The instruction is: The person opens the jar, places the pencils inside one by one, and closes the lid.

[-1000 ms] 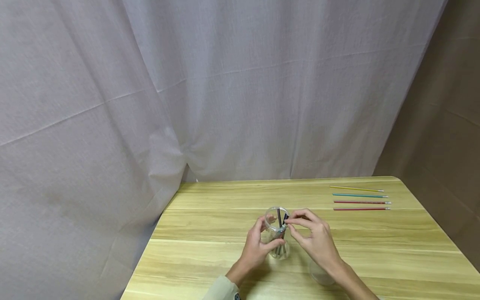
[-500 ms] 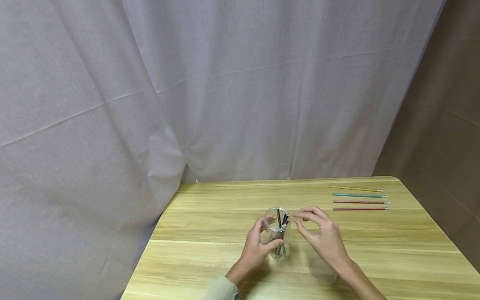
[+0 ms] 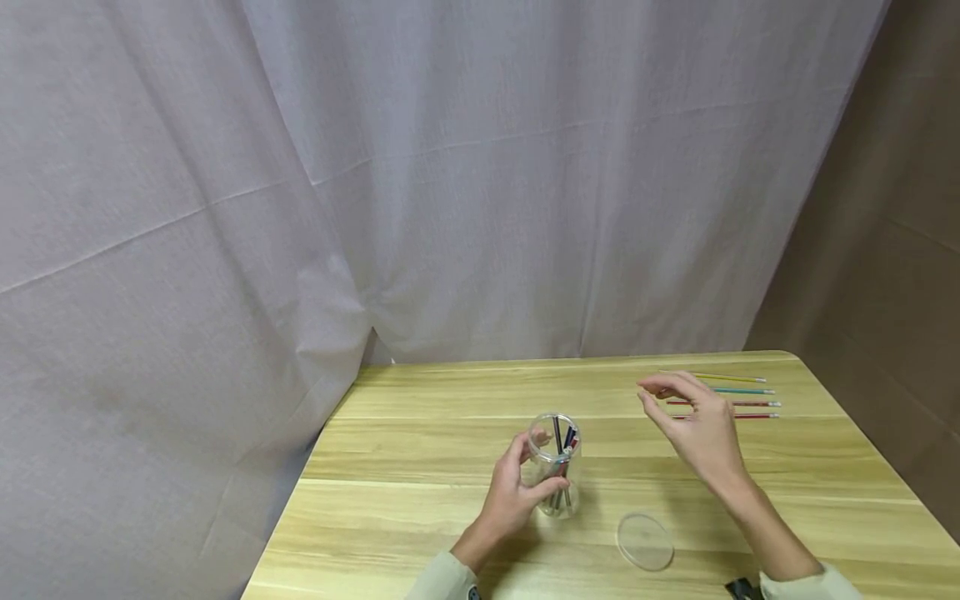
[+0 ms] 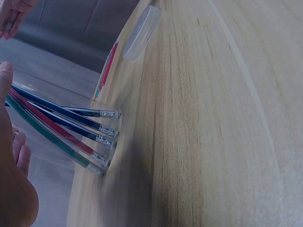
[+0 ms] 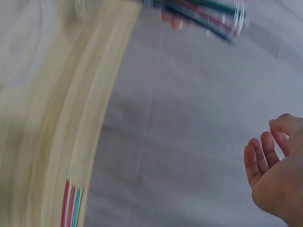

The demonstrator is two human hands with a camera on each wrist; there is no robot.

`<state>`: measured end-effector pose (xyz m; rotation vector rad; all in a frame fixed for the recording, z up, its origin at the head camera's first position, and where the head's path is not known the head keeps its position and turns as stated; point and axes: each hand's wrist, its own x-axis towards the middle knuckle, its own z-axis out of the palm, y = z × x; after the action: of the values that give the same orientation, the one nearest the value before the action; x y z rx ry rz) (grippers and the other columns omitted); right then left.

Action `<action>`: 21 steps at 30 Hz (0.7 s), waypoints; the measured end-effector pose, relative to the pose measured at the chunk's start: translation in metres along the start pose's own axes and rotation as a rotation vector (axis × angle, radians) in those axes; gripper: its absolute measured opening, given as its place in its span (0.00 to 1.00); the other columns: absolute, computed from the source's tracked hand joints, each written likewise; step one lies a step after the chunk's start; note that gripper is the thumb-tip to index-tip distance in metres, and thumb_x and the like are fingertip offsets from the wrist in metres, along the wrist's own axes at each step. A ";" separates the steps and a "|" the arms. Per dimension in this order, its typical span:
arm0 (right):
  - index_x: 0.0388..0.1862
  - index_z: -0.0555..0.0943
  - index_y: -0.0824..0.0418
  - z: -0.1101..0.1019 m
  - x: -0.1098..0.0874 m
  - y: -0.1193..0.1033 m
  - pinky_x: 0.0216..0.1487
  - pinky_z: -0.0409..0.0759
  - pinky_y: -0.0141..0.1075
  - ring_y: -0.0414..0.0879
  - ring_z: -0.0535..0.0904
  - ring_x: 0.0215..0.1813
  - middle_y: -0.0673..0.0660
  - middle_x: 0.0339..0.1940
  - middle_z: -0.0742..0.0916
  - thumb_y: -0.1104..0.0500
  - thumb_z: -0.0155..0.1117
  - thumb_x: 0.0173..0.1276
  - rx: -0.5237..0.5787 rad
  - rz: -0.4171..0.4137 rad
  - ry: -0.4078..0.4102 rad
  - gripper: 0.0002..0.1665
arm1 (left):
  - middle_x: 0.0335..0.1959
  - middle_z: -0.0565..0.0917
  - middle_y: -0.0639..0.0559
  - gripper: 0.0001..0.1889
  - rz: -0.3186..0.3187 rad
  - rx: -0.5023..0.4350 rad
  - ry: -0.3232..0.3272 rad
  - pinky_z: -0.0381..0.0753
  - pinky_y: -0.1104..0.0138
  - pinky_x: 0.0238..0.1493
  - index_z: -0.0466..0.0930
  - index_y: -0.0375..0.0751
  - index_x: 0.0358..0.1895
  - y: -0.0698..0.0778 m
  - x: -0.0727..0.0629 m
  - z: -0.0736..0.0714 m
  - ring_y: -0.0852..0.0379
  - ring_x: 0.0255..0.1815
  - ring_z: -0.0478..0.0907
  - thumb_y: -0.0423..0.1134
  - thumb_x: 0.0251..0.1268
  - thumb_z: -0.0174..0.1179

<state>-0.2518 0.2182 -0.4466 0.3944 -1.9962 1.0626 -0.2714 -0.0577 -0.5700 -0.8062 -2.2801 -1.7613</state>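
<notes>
My left hand (image 3: 510, 493) grips a clear jar (image 3: 552, 459), which stands on the table with its mouth uncovered. Inside lean several pencils (image 4: 64, 133), dark blue, red and green, with their eraser ends at the jar's bottom. My right hand (image 3: 703, 427) hovers over the right part of the table, thumb and fingers loosely bent with a gap and nothing between them. Behind it, partly covered in the head view, lie a yellow pencil (image 3: 738, 378), a teal pencil (image 3: 750, 391) and two red pencils (image 3: 757, 404) side by side.
A round clear lid (image 3: 645, 542) lies flat on the wooden table (image 3: 420, 467), to the right of the jar. Grey curtains (image 3: 480, 208) hang behind the table's far edge, and a brown one (image 3: 892, 250) on the right.
My right hand has let go of a pencil at the jar's mouth and moved right and away, towards the loose pencils. The lid shows fully now. My left hand and the jar stay put.
</notes>
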 end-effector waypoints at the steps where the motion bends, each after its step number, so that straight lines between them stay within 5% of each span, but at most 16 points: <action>1: 0.41 0.91 0.62 -0.003 0.003 0.005 0.39 0.78 0.16 0.32 0.84 0.40 0.56 0.38 0.91 0.77 0.78 0.59 0.012 0.023 0.001 0.14 | 0.69 0.81 0.47 0.38 0.004 0.001 -0.001 0.73 0.45 0.72 0.72 0.42 0.72 0.000 0.000 0.000 0.49 0.66 0.80 0.42 0.60 0.80; 6: 0.45 0.91 0.64 -0.018 0.013 0.034 0.38 0.80 0.17 0.27 0.84 0.39 0.61 0.38 0.91 0.76 0.76 0.63 0.037 0.144 -0.019 0.13 | 0.69 0.81 0.48 0.38 0.012 0.007 -0.004 0.73 0.45 0.72 0.72 0.41 0.72 0.001 0.000 -0.001 0.45 0.67 0.80 0.43 0.61 0.79; 13: 0.45 0.91 0.63 -0.030 0.014 0.080 0.40 0.76 0.17 0.27 0.82 0.37 0.54 0.35 0.91 0.68 0.76 0.68 -0.028 0.228 -0.064 0.08 | 0.69 0.81 0.42 0.38 0.023 0.009 -0.007 0.74 0.46 0.72 0.71 0.41 0.72 0.001 0.000 -0.001 0.40 0.67 0.80 0.42 0.61 0.79; 21: 0.48 0.90 0.65 -0.027 0.004 0.132 0.42 0.74 0.17 0.26 0.81 0.40 0.60 0.39 0.92 0.63 0.74 0.72 -0.108 0.293 -0.202 0.09 | 0.69 0.81 0.45 0.38 0.008 0.007 -0.004 0.73 0.45 0.72 0.71 0.41 0.73 0.002 0.001 -0.001 0.43 0.67 0.80 0.42 0.61 0.79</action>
<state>-0.3185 0.3188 -0.5067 0.1584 -2.3327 1.1221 -0.2712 -0.0577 -0.5678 -0.8178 -2.2807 -1.7488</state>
